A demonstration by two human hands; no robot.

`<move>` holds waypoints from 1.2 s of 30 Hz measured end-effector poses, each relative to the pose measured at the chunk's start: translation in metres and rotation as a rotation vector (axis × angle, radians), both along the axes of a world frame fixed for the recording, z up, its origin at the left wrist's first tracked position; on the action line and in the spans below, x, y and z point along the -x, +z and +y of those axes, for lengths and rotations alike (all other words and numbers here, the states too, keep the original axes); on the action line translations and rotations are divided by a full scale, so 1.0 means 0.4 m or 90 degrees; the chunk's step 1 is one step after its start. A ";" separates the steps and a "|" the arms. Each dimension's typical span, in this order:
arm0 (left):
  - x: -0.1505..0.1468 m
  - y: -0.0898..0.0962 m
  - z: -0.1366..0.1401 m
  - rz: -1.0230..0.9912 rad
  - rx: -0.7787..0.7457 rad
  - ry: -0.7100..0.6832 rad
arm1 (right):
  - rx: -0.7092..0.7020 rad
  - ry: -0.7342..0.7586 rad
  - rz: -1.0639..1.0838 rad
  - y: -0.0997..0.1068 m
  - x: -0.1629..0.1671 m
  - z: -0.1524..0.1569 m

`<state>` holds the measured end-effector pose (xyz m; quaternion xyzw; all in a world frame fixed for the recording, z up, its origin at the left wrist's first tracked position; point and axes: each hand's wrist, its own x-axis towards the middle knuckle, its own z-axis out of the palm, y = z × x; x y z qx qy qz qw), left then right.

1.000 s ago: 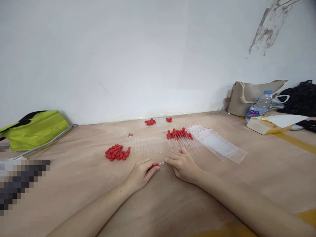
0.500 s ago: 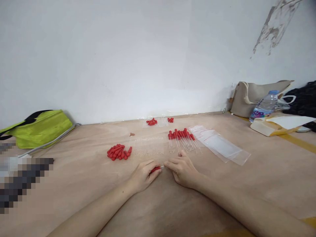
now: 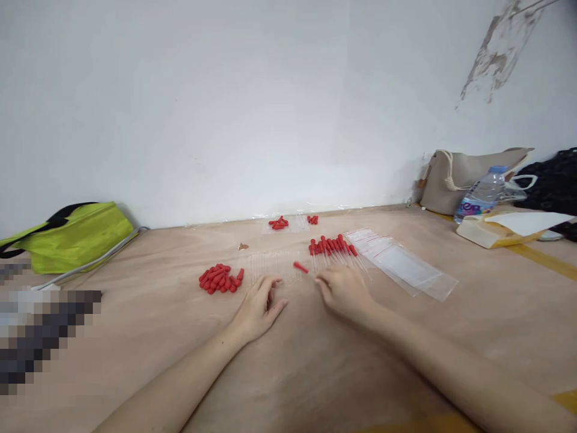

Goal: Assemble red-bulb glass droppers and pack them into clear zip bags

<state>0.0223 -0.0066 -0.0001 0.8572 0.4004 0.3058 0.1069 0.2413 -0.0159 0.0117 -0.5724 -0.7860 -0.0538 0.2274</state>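
Note:
A glass dropper with a red rubber bulb (image 3: 300, 267) is in my right hand (image 3: 345, 291), whose fingers pinch its tube end; the bulb points up and left. My left hand (image 3: 260, 308) rests on the table with thumb and fingers apart and nothing between them. Just beyond it is a row of clear glass tubes (image 3: 273, 266). Loose red rubber bulbs (image 3: 220, 278) are heaped to its left. Beyond my right hand lie several droppers with red bulbs fitted (image 3: 332, 245), their lower ends partly hidden by that hand.
Clear zip bags (image 3: 406, 264) overlap at the right. Farther back are a plastic packet with red bulbs (image 3: 279, 223), a water bottle (image 3: 482, 192), a beige bag (image 3: 451, 180) and a torn envelope (image 3: 496, 231). A lime-green bag (image 3: 81, 237) and a cable lie at left, before the wall.
My left hand has let go of the red bulb and its fingers have opened. My right hand has moved away and to the right, carrying the dropper.

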 end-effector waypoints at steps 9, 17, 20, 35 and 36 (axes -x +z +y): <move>-0.001 0.000 0.005 0.021 0.019 -0.029 | 0.063 -0.278 0.129 0.025 0.003 0.157; -0.001 0.008 0.005 0.033 0.054 -0.051 | 0.057 -0.285 0.052 -0.012 0.029 0.184; -0.003 0.006 0.004 0.034 0.050 -0.052 | 0.018 -0.241 0.035 -0.012 0.038 0.176; 0.094 0.086 0.088 0.263 -0.164 0.444 | 0.176 -0.220 0.000 0.010 0.101 0.182; 0.099 0.085 0.091 0.285 -0.161 0.451 | 0.177 -0.218 -0.004 0.013 0.104 0.183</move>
